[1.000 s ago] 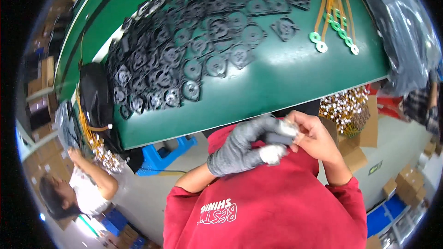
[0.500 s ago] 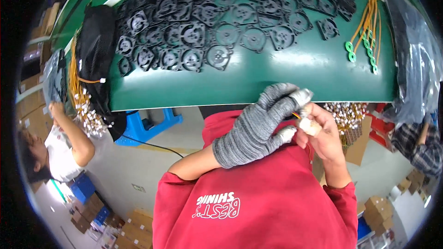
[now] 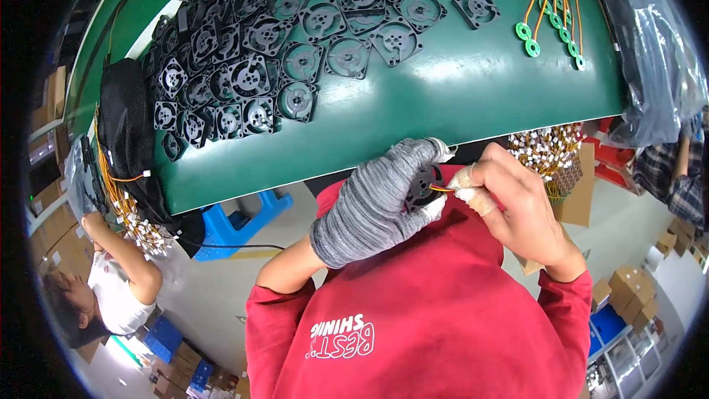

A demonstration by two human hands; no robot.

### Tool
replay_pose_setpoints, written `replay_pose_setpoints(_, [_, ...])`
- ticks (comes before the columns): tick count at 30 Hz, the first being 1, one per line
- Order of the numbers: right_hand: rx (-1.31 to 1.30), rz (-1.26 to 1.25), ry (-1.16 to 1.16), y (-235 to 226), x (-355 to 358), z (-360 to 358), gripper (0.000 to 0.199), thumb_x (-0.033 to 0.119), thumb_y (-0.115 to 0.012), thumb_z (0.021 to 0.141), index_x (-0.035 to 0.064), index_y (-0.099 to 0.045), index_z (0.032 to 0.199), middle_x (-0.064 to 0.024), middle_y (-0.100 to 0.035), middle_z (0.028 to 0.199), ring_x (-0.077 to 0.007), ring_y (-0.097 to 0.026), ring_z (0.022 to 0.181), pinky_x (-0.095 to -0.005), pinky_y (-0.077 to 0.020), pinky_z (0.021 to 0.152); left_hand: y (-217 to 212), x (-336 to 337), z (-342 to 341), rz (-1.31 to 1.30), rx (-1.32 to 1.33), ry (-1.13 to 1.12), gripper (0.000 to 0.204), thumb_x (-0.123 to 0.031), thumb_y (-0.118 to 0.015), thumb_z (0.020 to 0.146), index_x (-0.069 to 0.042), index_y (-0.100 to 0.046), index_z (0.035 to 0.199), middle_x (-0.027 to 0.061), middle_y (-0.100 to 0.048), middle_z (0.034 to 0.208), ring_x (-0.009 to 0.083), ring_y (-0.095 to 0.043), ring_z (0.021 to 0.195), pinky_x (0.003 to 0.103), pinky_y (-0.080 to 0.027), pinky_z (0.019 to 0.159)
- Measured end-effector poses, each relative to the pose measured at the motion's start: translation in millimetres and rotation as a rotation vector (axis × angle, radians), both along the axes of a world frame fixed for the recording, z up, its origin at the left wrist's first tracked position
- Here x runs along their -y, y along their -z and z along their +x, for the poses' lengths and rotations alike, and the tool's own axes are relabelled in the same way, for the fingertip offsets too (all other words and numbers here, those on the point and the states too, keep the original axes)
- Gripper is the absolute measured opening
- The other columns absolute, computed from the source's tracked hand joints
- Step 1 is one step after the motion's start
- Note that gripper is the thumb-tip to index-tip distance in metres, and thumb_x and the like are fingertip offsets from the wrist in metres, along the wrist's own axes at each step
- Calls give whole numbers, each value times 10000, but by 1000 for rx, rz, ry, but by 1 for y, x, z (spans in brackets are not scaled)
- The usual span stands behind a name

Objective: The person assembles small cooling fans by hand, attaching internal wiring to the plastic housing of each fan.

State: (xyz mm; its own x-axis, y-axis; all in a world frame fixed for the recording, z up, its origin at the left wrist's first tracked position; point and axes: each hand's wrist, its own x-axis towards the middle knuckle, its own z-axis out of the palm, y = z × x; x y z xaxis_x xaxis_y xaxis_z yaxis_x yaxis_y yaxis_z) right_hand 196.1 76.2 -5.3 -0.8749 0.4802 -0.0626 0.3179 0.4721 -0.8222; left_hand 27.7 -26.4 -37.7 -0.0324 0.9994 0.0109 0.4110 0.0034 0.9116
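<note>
Head view, left hand (image 3: pixel 373 203): clamped on one fan (image 3: pixel 421 187), just off centre toward 3 o'clock.
Right hand (image 3: pixel 523 203): 3 o'clock; seems to pinch the fan's few wires (image 3: pixel 441 189).
Held fan: wired, apparently mid-work.
Frames (image 3: pixel 267 35): dozens, overlapping, 11 o'clock on the bench (image 3: pixel 443 96); no wires showing, presumably left.
Discs (image 3: pixel 565 35): at least seven, 2 o'clock.

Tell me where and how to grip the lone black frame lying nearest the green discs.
Probably best to pinch the lone black frame by two opposite outer edges, coming from the wearer's side: it appears to lie flat, green tabletop shows in front, and other frames sit to its left.
</note>
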Motion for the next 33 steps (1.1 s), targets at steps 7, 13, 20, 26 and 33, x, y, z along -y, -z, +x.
replay_pose_setpoints(7, [-139,384,-48,6,5,2,207,38,-622,635,51,-591,840,-43,-420,669,-171,-476,531,-299,-377,455,-3,-4,-7,-62,211,77,490,-177,-718,659,-74,-458,1061,92,-513,1009,262,-516,933,349,-414,810])
replay_pose_setpoints(13, [-197,449,-26,8,5,2,191,50,-622,630,44,-597,820,-31,-411,647,-160,-457,511,-281,-357,437,-2,-6,-5,-83,192,76,497,-171,-724,646,-81,-464,1060,93,-514,1011,271,-514,951,357,-400,829])
replay_pose_setpoints(20, [-193,477,-54,9,4,1,221,40,-633,604,35,-586,820,-35,-411,655,-161,-454,504,-285,-347,430,-3,-3,-4,-67,148,48,483,-150,-704,654,-79,-465,1067,94,-518,999,249,-524,942,344,-409,810])
replay_pose_setpoints(26, [-207,467,-123,12,19,-2,258,-46,-615,574,16,-578,821,-62,-448,644,-193,-442,499,-297,-352,432,10,17,15,-83,798,-4,476,-59,-706,666,-45,-452,1068,85,-481,1063,179,-483,1028,290,-391,880])
replay_pose_setpoints(33, [-62,586,-152,6,48,-4,257,-96,-507,665,-5,-541,903,-165,-491,755,-293,-503,628,-329,-404,545,25,43,25,175,808,-132,418,-72,-652,675,-53,-419,1021,44,-460,827,106,-455,725,269,-424,649])
